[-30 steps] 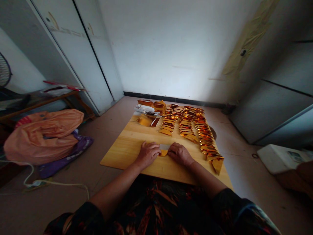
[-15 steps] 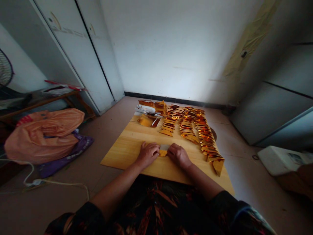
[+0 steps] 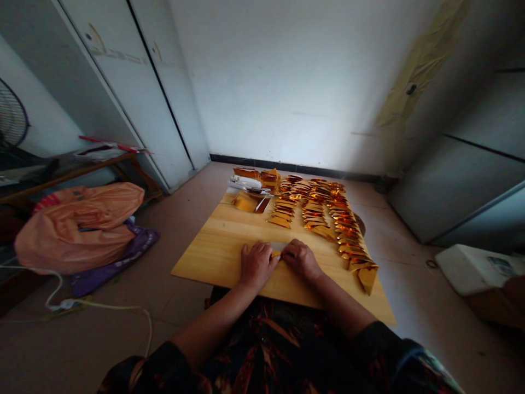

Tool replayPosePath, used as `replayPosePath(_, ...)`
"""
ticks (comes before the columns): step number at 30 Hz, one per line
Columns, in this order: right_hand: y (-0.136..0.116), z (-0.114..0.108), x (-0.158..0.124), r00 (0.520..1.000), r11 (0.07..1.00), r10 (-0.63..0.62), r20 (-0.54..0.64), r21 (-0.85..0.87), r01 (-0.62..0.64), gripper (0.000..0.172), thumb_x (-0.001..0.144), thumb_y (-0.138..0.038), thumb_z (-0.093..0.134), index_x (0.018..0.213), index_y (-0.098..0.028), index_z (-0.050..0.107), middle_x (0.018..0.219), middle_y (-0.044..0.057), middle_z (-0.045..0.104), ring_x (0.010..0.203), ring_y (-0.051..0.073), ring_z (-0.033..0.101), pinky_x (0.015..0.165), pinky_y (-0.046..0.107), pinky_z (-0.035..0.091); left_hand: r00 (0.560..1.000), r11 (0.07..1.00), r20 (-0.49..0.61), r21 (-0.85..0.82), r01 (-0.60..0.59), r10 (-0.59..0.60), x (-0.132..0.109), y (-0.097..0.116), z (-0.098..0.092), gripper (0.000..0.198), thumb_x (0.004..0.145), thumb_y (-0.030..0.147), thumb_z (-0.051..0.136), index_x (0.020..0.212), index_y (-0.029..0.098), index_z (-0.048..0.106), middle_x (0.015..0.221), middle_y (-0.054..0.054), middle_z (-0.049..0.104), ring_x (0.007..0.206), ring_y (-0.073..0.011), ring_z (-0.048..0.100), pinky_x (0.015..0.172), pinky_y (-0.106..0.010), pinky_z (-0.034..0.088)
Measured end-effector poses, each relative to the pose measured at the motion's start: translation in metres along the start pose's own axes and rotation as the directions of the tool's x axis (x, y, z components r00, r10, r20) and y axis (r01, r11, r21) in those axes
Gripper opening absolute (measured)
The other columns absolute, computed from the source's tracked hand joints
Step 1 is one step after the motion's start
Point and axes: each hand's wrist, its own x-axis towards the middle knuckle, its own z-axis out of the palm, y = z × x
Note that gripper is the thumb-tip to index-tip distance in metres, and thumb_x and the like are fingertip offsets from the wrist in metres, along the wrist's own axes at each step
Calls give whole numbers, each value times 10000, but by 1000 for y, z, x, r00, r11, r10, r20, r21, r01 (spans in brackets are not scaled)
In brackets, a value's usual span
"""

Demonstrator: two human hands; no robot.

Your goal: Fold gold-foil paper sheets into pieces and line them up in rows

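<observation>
Pinching gold foil paper [image 3: 279, 247] between left hand [image 3: 257, 266] and right hand [image 3: 302, 259], near on wooden board [image 3: 213, 246], left of folded foil rows [image 3: 348, 232].

A round, dark wire-caged fan [image 3: 13, 116] shows at far left, near a tall pale-grey cabinet [image 3: 110, 76]. A crumpled salmon-orange plastic sack [image 3: 77, 232] touches a purple printed bag [image 3: 117, 265]. Yellowish tape [image 3: 422, 63] covers part of the white painted wall [image 3: 283, 76]; a white box [image 3: 463, 268] is at right.
</observation>
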Motion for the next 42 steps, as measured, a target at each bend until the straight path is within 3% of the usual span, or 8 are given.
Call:
replayPosePath(7,-3,-2,2,999,999,34,30,38,-35,133,799,-131,609,736,-193,708,776,32,624,760,139,585,722,236,445,997,999,55,3,49,-49,0,6,-4,117,834,320,612,843,210,573,998,-65,655,1143,-271,510,984,-494,288)
replayPosePath(18,9,-2,17,947,951,306,96,19,-309,233,689,-70,603,875,-176,697,857,28,614,760,134,572,716,227,453,996,997,44,-18,74,-73,-1,3,-2,166,814,346,638,868,210,561,984,-41,645,1097,-249,527,983,-472,285)
replayPosePath(23,13,-9,17,964,961,263,31,-93,-259,335,694,-153,658,1028,-180,649,1031,74,587,931,183,551,836,276,444,997,998,42,-20,61,-60,-1,3,-2,172,809,345,643,854,210,548,960,-37,642,1059,-242,532,977,-467,282)
replayPosePath(25,10,-12,14,966,956,257,38,-157,-248,280,717,-195,656,997,-189,648,1042,83,579,964,207,528,853,298,432,998,999,50,-19,46,-45,-1,3,-2,155,815,338,636,862,218,551,964,-37,641,1068,-247,524,977,-472,278)
replayPosePath(29,0,-11,12,954,933,297,52,-228,-278,155,748,-185,607,898,-190,645,990,91,586,946,221,516,816,296,416,998,1000,62,-19,15,-14,-1,5,-3,133,829,305,621,941,248,578,1089,-43,621,1143,-266,482,987,-499,263)
replayPosePath(35,-12,-6,21,894,866,445,57,-280,-414,156,751,-180,582,895,-214,631,890,49,650,813,176,577,673,252,379,997,1000,79,15,-3,2,-1,7,-5,192,845,300,608,1036,315,614,1166,-44,592,1192,-277,431,1002,-537,242)
replayPosePath(39,-14,-13,28,854,855,501,140,-231,-464,157,714,-160,608,839,-236,667,806,7,694,751,158,609,616,224,357,997,999,74,34,-14,11,-1,7,-3,194,850,314,606,1040,345,631,1175,-38,577,1179,-277,430,995,-551,243)
replayPosePath(42,-12,-19,29,855,869,490,170,-175,-463,166,723,-161,603,818,-253,703,800,-2,712,745,159,625,612,223,372,998,999,66,32,-19,17,-2,6,-1,183,854,327,601,1031,354,641,1168,-36,575,1160,-274,437,995,-556,239)
